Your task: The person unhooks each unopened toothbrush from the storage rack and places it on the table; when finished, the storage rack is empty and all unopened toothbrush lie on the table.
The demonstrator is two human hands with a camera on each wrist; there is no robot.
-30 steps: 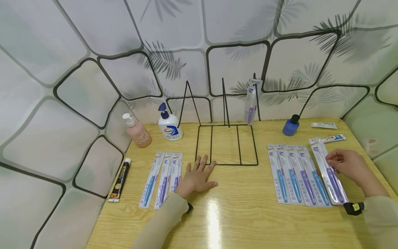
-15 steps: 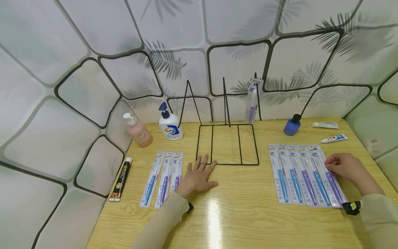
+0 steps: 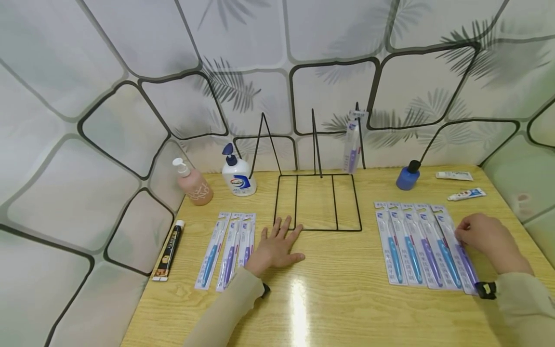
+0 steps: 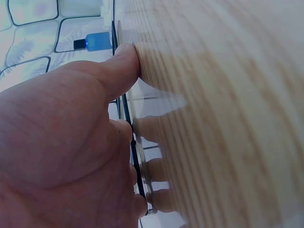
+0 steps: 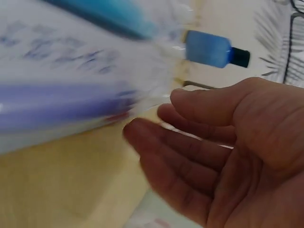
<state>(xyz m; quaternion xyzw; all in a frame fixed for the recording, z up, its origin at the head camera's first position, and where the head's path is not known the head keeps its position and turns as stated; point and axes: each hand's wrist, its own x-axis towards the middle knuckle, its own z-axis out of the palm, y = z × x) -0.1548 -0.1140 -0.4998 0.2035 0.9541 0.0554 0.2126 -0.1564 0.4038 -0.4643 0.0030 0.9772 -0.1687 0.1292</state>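
Note:
On the right of the table lies a row of packaged toothbrushes (image 3: 409, 246) in blue and purple. My right hand (image 3: 490, 238) is at the right edge of the end one, a purple toothbrush in its clear pack (image 3: 465, 260). In the right wrist view its fingers (image 5: 178, 161) are loosely bent, with a gap between thumb and fingers, beside the blurred pack. My left hand (image 3: 277, 248) rests flat, fingers spread, fingertips on the front bar of the black wire rack (image 3: 316, 230). One purple toothbrush pack (image 3: 352, 147) hangs on the rack's right hook.
Several packaged toothbrushes (image 3: 230, 250) lie left of my left hand. A black toothpaste tube (image 3: 168, 250), a pink pump bottle (image 3: 195, 185) and a white pump bottle (image 3: 239, 178) stand or lie leftward. A blue bottle (image 3: 407, 177) and two small tubes (image 3: 467, 194) are at back right.
My right hand has brought the end purple toothbrush pack left against the row, then shifted it slightly toward the front edge. The left hand has stayed still.

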